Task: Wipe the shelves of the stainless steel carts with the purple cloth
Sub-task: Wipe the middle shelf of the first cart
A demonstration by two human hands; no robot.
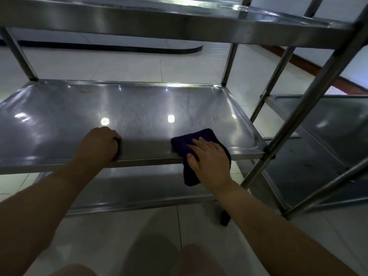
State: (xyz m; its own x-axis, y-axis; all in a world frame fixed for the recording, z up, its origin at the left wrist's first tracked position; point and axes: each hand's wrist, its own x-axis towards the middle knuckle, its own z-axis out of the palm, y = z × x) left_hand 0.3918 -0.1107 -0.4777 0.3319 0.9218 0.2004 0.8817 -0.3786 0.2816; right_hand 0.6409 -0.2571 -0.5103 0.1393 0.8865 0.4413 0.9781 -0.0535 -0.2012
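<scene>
Pale floor tiles [123,62] are showing through the frame of a shiny stainless steel cart, whose middle shelf [139,114] is catching ceiling-light glare. Right hand [209,156] is lying flat with fingers spread, pressing a dark purple folded cloth [191,140] onto that shelf's front edge (one end is hanging over the lip), while left hand [99,144] is curling around the same edge.

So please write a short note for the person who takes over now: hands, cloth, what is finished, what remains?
Left hand: grips the front edge of the middle shelf, steadying the cart.
Right hand: flat on the purple cloth at the shelf's front right, part of it hanging over the edge.
Done: cannot tell.
Left: a yellowish stain at the far left of this shelf; the second cart also shows spots.
</scene>
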